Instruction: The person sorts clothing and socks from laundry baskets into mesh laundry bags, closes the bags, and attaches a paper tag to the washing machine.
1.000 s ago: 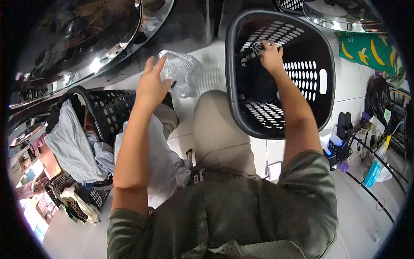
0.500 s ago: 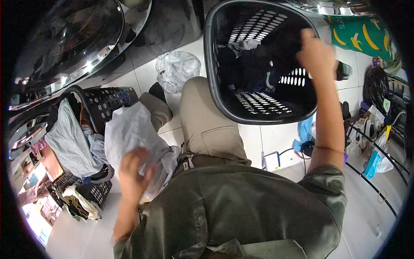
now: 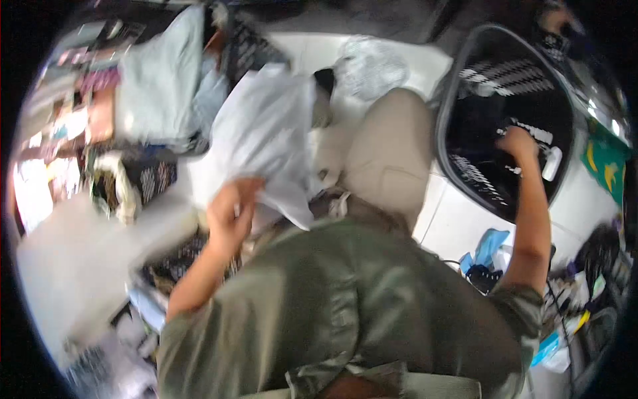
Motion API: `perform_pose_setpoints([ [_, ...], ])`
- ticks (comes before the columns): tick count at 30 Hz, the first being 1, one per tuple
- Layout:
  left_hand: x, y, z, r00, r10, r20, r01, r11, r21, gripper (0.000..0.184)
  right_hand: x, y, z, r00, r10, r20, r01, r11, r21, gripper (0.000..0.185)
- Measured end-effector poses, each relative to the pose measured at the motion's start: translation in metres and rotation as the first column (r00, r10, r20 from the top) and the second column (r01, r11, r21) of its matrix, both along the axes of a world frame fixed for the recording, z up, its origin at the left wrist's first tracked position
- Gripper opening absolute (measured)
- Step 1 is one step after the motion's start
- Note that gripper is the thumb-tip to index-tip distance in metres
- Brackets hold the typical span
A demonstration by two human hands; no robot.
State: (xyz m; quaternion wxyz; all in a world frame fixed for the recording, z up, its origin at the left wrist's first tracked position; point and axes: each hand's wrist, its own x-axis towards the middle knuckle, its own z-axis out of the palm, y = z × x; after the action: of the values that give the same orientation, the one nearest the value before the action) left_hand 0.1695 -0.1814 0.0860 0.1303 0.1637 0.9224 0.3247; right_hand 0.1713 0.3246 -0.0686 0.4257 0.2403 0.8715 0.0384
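White tiled floor. Black perforated laundry basket toward its far right corner, dark inside, contents unclear. White cloth, rumpled, left of the beige trouser leg. Pale mesh bag near the floor's far edge. Hands well apart: right hand within the basket, left hand at the cloth's near edge. Blurred; cannot tell if either grips.

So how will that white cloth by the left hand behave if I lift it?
Likely floppy: the white cloth lies in soft creases. Its pointed corner beside the left hand will probably droop or fold. It looks thin, so perhaps light.
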Motion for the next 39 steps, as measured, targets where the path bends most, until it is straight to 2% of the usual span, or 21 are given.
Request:
perform_pose_setpoints([
  [1, 0.001, -0.003, 0.012, 0.959, 0.265, 0.098, -0.260, 0.964, -0.063, 0.011, 0.011, 0.010, 0.013, 0.975, 0.044, -0.218, -0.079, 0.985, -0.152, 0.036],
  [2, -0.005, 0.003, 0.016, 0.925, 0.361, 0.116, -0.379, 0.863, 0.335, 0.012, 0.032, 0.039, -0.001, 0.933, 0.012, -0.359, -0.081, 0.981, -0.176, 0.034],
  [4, -0.021, 0.003, 0.035, 0.866, 0.462, 0.193, -0.473, 0.632, 0.614, 0.010, 0.060, 0.038, 0.049, 0.837, -0.157, -0.524, 0.012, 0.963, -0.270, 0.030],
  [6, -0.030, -0.002, 0.062, 0.892, 0.240, 0.382, -0.451, 0.481, 0.752, 0.009, 0.098, 0.048, 0.070, 0.479, -0.447, -0.755, 0.050, 0.873, -0.485, 0.024],
  [8, -0.037, -0.016, 0.066, 0.947, 0.057, 0.316, -0.296, 0.539, 0.789, 0.011, 0.129, 0.050, 0.113, 0.270, -0.770, -0.579, 0.071, 0.615, -0.785, 0.025],
  [9, -0.043, -0.023, 0.066, 0.944, -0.045, 0.328, -0.263, 0.499, 0.826, 0.013, 0.150, 0.059, 0.121, 0.177, -0.807, -0.564, -0.037, 0.567, -0.823, 0.026],
  [10, -0.042, -0.030, 0.075, 0.939, 0.014, 0.345, -0.299, 0.529, 0.794, 0.020, 0.167, 0.049, 0.138, 0.044, -0.791, -0.611, -0.134, 0.601, -0.788, 0.029],
  [12, -0.029, -0.033, 0.097, 0.935, 0.233, 0.269, -0.350, 0.479, 0.805, 0.034, 0.200, 0.053, 0.156, 0.009, -0.894, -0.448, -0.441, 0.398, -0.804, 0.034],
  [13, -0.034, -0.041, 0.102, 0.949, 0.202, 0.243, -0.310, 0.443, 0.841, 0.036, 0.201, 0.030, 0.172, -0.076, -0.919, -0.387, -0.553, 0.362, -0.751, 0.037],
  [17, -0.107, -0.078, 0.074, 0.946, -0.208, 0.249, -0.224, 0.137, 0.965, 0.043, 0.203, -0.033, 0.199, -0.196, -0.968, -0.154, -0.716, 0.249, -0.652, 0.036],
  [20, -0.172, -0.067, 0.033, 0.764, -0.598, 0.241, -0.354, -0.077, 0.932, 0.048, 0.178, -0.070, 0.194, -0.177, -0.984, 0.031, -0.775, 0.119, -0.621, 0.036],
  [24, -0.162, 0.009, 0.082, 0.389, -0.896, 0.214, -0.353, 0.069, 0.933, 0.055, 0.154, -0.099, 0.187, -0.146, -0.976, 0.160, -0.797, 0.020, -0.604, 0.036],
  [28, -0.178, -0.012, 0.155, 0.425, -0.904, -0.054, -0.016, -0.067, 0.998, 0.052, 0.146, -0.119, 0.185, -0.126, -0.969, 0.212, -0.793, -0.030, -0.608, 0.036],
  [30, -0.148, -0.015, 0.168, 0.339, -0.929, -0.145, 0.154, -0.098, 0.983, 0.051, 0.143, -0.125, 0.182, -0.113, -0.967, 0.228, -0.790, -0.052, -0.611, 0.036],
  [31, -0.131, -0.027, 0.160, 0.445, -0.894, -0.055, 0.169, 0.024, 0.985, 0.055, 0.143, -0.129, 0.181, -0.108, -0.966, 0.236, -0.788, -0.062, -0.613, 0.036],
  [32, -0.117, -0.056, 0.119, 0.721, -0.681, 0.124, 0.129, 0.307, 0.943, 0.062, 0.142, -0.134, 0.178, -0.097, -0.965, 0.244, -0.789, -0.075, -0.609, 0.036],
  [33, -0.083, -0.016, 0.129, 0.571, -0.796, 0.202, 0.388, 0.477, 0.789, 0.060, 0.144, -0.135, 0.176, -0.088, -0.966, 0.243, -0.787, -0.082, -0.611, 0.036],
  [34, -0.048, 0.025, 0.140, 0.386, -0.886, 0.256, 0.697, 0.462, 0.548, 0.059, 0.144, -0.140, 0.173, -0.075, -0.967, 0.245, -0.785, -0.094, -0.612, 0.036],
  [35, -0.028, 0.038, 0.107, 0.279, -0.842, 0.461, 0.631, 0.523, 0.573, 0.051, 0.147, -0.146, 0.172, -0.054, -0.969, 0.243, -0.786, -0.109, -0.609, 0.035],
  [36, -0.010, 0.043, 0.067, 0.309, -0.858, 0.410, 0.737, 0.489, 0.466, 0.044, 0.152, -0.150, 0.173, -0.033, -0.973, 0.228, -0.787, -0.115, -0.605, 0.035],
  [39, 0.023, 0.038, -0.017, 0.586, -0.654, 0.478, 0.778, 0.618, -0.109, 0.047, 0.161, -0.167, 0.171, 0.063, -0.980, 0.188, -0.791, -0.164, -0.590, 0.035],
])
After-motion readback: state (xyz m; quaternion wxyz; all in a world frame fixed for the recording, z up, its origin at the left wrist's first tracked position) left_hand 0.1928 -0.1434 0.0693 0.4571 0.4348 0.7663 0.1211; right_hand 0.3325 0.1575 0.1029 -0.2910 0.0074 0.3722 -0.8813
